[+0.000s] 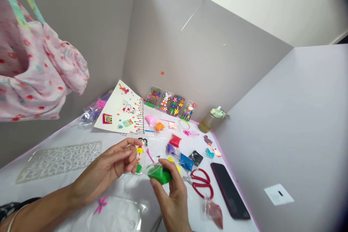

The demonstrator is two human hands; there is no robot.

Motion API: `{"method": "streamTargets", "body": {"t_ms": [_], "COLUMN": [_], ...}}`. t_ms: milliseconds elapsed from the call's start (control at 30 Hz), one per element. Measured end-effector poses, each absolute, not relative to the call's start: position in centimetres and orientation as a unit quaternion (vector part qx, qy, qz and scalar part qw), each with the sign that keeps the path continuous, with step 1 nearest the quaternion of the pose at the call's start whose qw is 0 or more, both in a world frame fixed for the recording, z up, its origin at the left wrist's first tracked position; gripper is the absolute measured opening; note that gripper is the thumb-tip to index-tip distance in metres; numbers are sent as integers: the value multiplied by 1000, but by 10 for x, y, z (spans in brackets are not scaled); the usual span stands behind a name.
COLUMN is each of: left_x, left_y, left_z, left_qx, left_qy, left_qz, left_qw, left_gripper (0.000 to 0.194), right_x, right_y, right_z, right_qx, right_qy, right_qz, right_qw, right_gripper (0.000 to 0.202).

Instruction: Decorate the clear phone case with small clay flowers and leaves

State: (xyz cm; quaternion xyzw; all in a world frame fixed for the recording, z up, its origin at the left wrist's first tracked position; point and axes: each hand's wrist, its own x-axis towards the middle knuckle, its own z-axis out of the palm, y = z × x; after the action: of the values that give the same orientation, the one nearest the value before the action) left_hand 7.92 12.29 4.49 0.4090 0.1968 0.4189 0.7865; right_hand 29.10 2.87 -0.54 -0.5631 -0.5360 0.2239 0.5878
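Between the thumb and fingers of my right hand (174, 195) is a small clear packet of green clay (160, 174). My left hand (116, 161) hovers to its left, fingers curled loosely and apart, with nothing visible in them. Just beyond the left fingertips lies a small clay figure (140, 149) with black hair and a yellow top, partly hidden by that hand. A pink clay flower shape (101, 204) rests on a clear sheet below my left forearm. Red-handled scissors (201, 183) lie to the right of my right hand.
Clay packets, including red (175, 140), blue (186, 162) and black (196, 157), lie beyond my hands. A phone (230, 192) is at the right edge, a jar (208, 121) behind. A decorated paper (122, 110) and a patterned clear case (61, 161) are left. Cloth (40, 69) hangs upper left.
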Motion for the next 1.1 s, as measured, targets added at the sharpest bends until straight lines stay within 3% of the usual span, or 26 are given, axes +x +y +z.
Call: {"method": "streamTargets", "body": {"t_ms": [100,233,367,467,567,733,933,1100], "left_x": [77,76,79,79,80,82,83,84], "left_y": [125,119,111,110,114,120,117,121], "left_z": [41,35,30,27,23,16,13,12], "left_qx": [445,611,708,725,741,780,795,767], "left_qy": [224,269,276,276,264,226,203,237], "left_qz": [416,394,361,378,375,324,357,377], "left_qw": [761,631,541,505,490,486,446,462], "left_gripper": [26,34,21,25,26,27,35,32], "right_x": [295,295,284,278,278,281,285,290], "right_y": [30,31,30,30,29,25,21,29], "right_z": [0,16,29,33,36,43,50,49], "right_qx": [-556,-542,-533,-500,-501,-522,-531,-545], "right_qy": [-549,-552,-562,-577,-594,-622,-653,-612], "right_qz": [240,271,311,359,345,289,273,289], "right_qw": [577,573,551,537,526,507,467,496], "right_gripper": [37,26,21,23,14,19,25,15]}}
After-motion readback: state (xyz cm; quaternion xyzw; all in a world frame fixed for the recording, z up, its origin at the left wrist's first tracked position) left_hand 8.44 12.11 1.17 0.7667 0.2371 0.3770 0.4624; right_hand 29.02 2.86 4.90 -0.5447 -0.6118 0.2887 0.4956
